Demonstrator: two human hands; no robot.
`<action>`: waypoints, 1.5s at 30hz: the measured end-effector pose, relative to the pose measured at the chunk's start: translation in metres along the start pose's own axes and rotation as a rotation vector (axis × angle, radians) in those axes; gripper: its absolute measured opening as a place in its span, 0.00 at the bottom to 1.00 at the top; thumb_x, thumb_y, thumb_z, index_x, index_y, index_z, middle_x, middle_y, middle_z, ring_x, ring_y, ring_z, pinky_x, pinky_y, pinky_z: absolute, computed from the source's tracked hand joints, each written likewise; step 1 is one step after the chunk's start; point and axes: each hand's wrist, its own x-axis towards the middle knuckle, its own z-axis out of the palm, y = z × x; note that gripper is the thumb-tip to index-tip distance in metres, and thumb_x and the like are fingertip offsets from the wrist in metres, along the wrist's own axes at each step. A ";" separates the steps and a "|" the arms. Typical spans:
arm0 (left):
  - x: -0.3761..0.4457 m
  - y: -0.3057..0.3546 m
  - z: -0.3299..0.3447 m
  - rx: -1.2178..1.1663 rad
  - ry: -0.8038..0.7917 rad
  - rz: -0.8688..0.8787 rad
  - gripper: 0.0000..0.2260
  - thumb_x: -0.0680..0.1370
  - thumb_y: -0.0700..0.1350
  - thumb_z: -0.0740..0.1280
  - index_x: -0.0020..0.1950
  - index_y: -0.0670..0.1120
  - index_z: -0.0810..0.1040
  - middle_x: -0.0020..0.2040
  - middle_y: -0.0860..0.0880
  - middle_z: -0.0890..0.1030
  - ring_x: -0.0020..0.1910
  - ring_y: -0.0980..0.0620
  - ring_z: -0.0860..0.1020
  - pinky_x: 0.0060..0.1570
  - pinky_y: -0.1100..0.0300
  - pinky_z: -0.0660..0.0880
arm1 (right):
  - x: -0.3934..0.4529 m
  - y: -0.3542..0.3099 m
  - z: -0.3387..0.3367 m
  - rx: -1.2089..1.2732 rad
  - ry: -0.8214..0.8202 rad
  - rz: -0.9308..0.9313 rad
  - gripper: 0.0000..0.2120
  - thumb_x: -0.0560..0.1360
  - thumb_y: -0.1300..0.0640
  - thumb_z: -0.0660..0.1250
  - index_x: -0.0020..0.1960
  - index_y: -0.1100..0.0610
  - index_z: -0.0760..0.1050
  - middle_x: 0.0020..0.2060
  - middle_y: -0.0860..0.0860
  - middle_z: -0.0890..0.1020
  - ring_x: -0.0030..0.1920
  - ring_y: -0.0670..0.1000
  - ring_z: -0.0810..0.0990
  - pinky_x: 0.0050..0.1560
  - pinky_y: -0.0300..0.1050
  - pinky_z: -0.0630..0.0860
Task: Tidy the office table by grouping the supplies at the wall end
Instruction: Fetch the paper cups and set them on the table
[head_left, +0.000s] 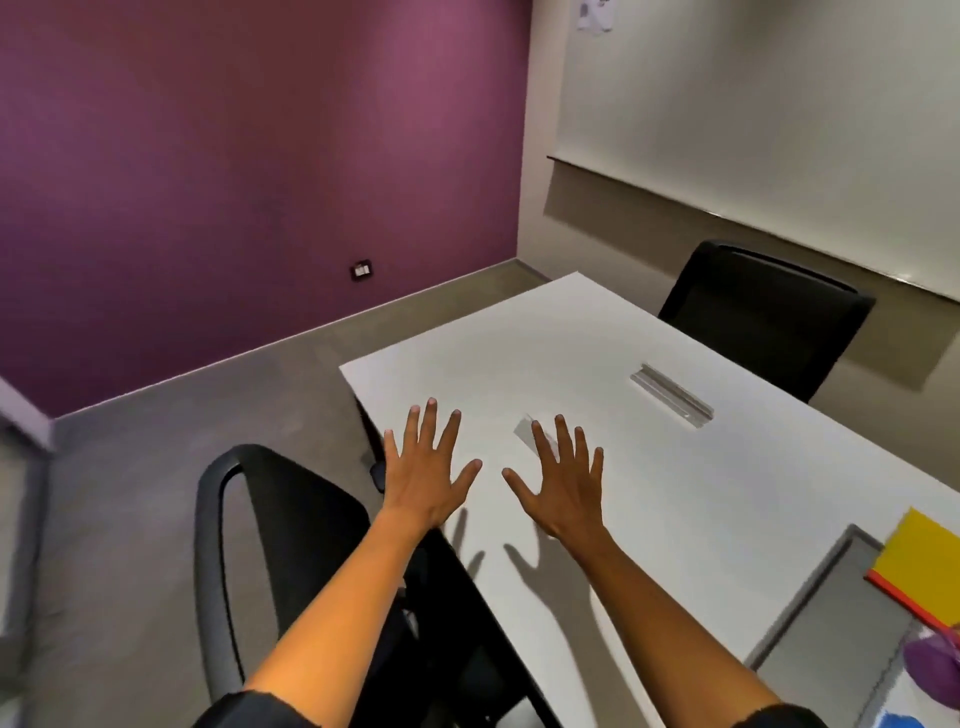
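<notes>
Both hands are held out flat above the white worktop, palms down and fingers spread wide, gripping nothing. The left hand hovers over the worktop's near-left edge at about 9 o'clock from the right hand, the two just beside each other with thumbs pointing inward; their shadows fall on the surface below the wrists. Dark sleeves show at the bottom of the view.

The supplies lie well apart from the hands, at roughly 4 o'clock, crowded at the frame's right edge: a yellow pad with an orange-red edge rests partly on a grey sheet, with a purple object and a bit of something blue lower down (both cut off and blurred, so what they are cannot be told).

A metal cable slot sits in the worktop at 1 o'clock from the right hand. One black chair stands at the far side, another black chair under the left forearm. A purple wall lies beyond at 11 o'clock.
</notes>
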 end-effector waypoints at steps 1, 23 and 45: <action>0.000 -0.012 -0.008 0.013 0.022 -0.034 0.36 0.74 0.70 0.37 0.78 0.54 0.41 0.79 0.47 0.39 0.77 0.44 0.38 0.73 0.38 0.43 | 0.007 -0.016 -0.001 0.010 -0.004 -0.040 0.39 0.72 0.25 0.46 0.77 0.42 0.44 0.79 0.49 0.44 0.78 0.57 0.44 0.75 0.63 0.44; -0.095 -0.391 -0.106 0.006 0.267 -0.366 0.33 0.78 0.66 0.51 0.79 0.53 0.47 0.79 0.45 0.42 0.78 0.43 0.42 0.72 0.33 0.44 | 0.043 -0.434 0.027 0.057 0.091 -0.469 0.40 0.71 0.25 0.44 0.77 0.42 0.43 0.78 0.51 0.45 0.78 0.59 0.45 0.74 0.67 0.46; -0.043 -0.701 -0.089 0.018 0.231 -0.541 0.37 0.72 0.70 0.41 0.78 0.55 0.46 0.79 0.45 0.41 0.78 0.43 0.39 0.72 0.33 0.40 | 0.167 -0.704 0.166 0.067 -0.001 -0.574 0.41 0.71 0.24 0.44 0.78 0.43 0.42 0.78 0.52 0.45 0.78 0.59 0.44 0.74 0.68 0.45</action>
